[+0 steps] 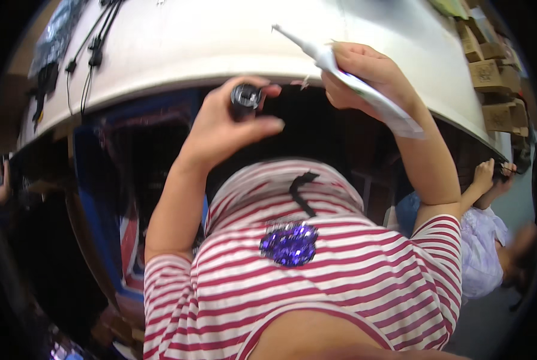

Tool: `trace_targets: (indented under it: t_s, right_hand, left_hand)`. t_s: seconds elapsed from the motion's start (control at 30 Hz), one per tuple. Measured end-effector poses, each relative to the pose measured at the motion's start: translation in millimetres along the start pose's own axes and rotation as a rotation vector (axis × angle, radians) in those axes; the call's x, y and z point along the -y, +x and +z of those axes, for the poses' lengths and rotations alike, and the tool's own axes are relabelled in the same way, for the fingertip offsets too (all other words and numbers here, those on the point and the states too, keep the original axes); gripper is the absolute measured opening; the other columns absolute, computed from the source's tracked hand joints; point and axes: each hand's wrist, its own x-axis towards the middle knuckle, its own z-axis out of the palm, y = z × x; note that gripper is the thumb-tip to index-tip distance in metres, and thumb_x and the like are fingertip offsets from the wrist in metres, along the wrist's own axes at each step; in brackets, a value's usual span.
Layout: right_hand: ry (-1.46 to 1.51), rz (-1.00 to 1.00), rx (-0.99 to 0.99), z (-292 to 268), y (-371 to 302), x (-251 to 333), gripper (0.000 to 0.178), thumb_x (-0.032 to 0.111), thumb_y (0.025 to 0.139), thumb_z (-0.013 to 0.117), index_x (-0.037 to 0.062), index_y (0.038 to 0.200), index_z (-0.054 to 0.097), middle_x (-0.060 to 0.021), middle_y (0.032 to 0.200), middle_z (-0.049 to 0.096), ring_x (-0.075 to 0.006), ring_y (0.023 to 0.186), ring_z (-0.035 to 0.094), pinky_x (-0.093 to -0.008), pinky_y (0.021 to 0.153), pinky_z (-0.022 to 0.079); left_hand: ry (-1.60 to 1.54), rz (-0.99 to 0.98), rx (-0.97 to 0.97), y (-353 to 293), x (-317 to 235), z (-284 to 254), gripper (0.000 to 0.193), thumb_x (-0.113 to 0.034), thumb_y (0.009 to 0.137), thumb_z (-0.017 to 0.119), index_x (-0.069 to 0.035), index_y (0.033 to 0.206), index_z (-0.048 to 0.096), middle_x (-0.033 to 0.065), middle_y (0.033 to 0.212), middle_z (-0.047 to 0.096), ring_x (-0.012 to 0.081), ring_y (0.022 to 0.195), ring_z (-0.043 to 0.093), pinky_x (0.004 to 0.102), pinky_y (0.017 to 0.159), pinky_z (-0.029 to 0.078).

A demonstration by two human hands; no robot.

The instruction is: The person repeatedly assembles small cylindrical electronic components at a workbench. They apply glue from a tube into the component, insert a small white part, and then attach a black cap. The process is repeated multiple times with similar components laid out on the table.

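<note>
White tube (389, 110) and black cylinder (245, 101), both held

The right hand (364, 75) is closed around the tube, its nozzle (292, 38) pointing over the worktop (220, 42). The left hand (226, 123) curls around the cylinder, thumb stretched out, near the worktop's edge.

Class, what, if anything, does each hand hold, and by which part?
The left hand holds a black cylinder around its side; the right hand grips a white tube near its nozzle end.

Left fingers (271, 90) curled, thumb (262, 127) extended; right fingers (335, 91) clenched.
</note>
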Motion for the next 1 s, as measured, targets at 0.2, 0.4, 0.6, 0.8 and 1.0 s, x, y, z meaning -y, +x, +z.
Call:
trace_targets:
  t_s: [0.2,0.4,0.6,0.8,1.0]
  right_hand:
    - [-0.554,-0.205,-0.499,-83,43,28,0.024,0.028,0.089,0.051,0.0056,0.088,0.060,0.0058,0.067,0.048,-0.0033,0.060,0.040,-0.0182,0.056,0.031]
    - [-1.122,-0.117,-0.673,-136,87,32,0.036,0.035,0.085,0.053,0.0010,0.091,0.062,-0.0091,0.074,0.059,-0.0218,0.073,0.055,-0.0332,0.068,0.042]
    - [-1.106,-0.142,-0.293,-33,42,29,0.032,0.033,0.085,0.052,0.0018,0.086,0.061,-0.0130,0.080,0.061,-0.0260,0.075,0.058,-0.0335,0.071,0.045]
    - [-0.808,0.131,0.142,31,19,-87,0.051,0.021,0.077,0.064,0.0011,0.119,0.042,-0.0127,0.093,0.058,-0.0183,0.081,0.056,-0.0306,0.073,0.044]
    - [-0.571,0.263,0.121,20,40,-175,0.023,0.021,0.088,0.048,0.0019,0.092,0.060,-0.0086,0.077,0.060,-0.0167,0.072,0.057,-0.0291,0.068,0.045]
  left_hand:
    - [-0.389,0.094,0.122,5,3,2,0.049,-0.028,0.088,0.051,0.003,0.123,0.039,0.0013,0.085,0.046,0.0082,0.075,0.040,0.0201,0.069,0.033]
    - [-0.262,0.086,0.136,6,-3,2,0.044,-0.010,0.080,0.059,0.001,0.120,0.044,0.0014,0.085,0.048,0.0070,0.071,0.045,0.0188,0.062,0.037]
    - [-0.246,0.069,-0.002,2,-11,-2,0.044,0.000,0.078,0.057,0.002,0.120,0.043,0.0021,0.088,0.048,0.0068,0.071,0.045,0.0200,0.063,0.038]
    - [-0.516,0.255,-0.048,1,-19,7,0.039,-0.005,0.084,0.056,0.000,0.120,0.042,0.0036,0.089,0.050,0.0075,0.073,0.047,0.0189,0.065,0.040]
    - [-0.397,0.332,-0.094,0,-22,7,0.043,-0.012,0.084,0.058,0.001,0.121,0.041,0.0098,0.095,0.054,0.0108,0.074,0.051,0.0234,0.070,0.043]
